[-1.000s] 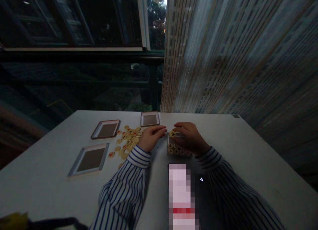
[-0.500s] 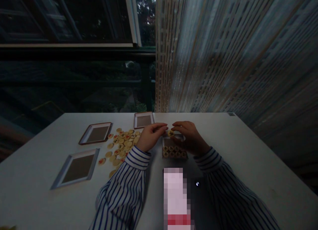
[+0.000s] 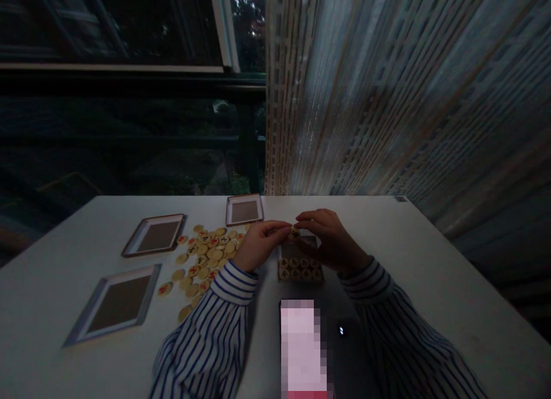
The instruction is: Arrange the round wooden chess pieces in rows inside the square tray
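Note:
A round wooden Chinese chess piece (image 3: 295, 232) with a dark character is held above the far part of a small open box (image 3: 300, 248). My right hand (image 3: 329, 241) has it between thumb and fingers. My left hand (image 3: 262, 241) meets it from the other side, thumb and fingertips closed at its edge. In the near part of the box, several more pieces (image 3: 295, 272) stand in two rows, dark characters up. To the left lies a loose heap of pieces (image 3: 215, 254), some with red or dark characters, others blank side up; my left forearm hides part of it.
Three shallow framed trays lie on the white table (image 3: 430, 307): a back one (image 3: 244, 210), a left one (image 3: 158, 236) and a nearer grey-edged one (image 3: 120, 302). A phone-like object (image 3: 301, 347), pixelated, lies between my forearms. A curtain (image 3: 344, 100) hangs behind.
My left fingertips have come right up to the piece, closing the gap to my right hand. The piece has turned slightly. The camera view has shifted a little.

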Motion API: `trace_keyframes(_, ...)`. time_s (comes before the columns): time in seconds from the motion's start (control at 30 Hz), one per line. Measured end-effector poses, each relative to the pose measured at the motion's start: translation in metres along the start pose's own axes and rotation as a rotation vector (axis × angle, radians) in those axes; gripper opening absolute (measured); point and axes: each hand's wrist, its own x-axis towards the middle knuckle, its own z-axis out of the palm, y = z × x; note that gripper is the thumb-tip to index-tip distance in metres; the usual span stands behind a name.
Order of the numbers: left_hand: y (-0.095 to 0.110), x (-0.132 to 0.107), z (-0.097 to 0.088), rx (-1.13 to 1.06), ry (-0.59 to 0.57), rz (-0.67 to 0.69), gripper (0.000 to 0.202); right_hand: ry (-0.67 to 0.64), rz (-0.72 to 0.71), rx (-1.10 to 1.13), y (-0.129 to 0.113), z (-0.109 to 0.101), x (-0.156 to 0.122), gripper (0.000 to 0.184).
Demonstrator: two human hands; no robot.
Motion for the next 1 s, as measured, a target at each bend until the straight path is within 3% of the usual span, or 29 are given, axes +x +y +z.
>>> trace_keyframes(0.33,-0.006,0.001,0.000,-0.049,0.015,-0.068,0.026,-0.035,-0.001,0.053,0.003,0.003,-0.005,0.024)
trace_keyframes(0.53,-0.010,0.002,-0.002,-0.157,0.060,-0.067,0.031,0.026,0.059,0.114,0.000,0.003,-0.005,0.026)
trace_keyframes(0.7,-0.010,0.001,-0.003,-0.164,0.092,-0.074,0.035,0.066,0.166,0.273,-0.002,0.004,-0.007,0.029)
trace_keyframes(1.0,-0.012,0.001,-0.002,-0.193,0.027,-0.067,0.036,0.053,0.263,0.521,-0.004,0.010,-0.008,0.025)
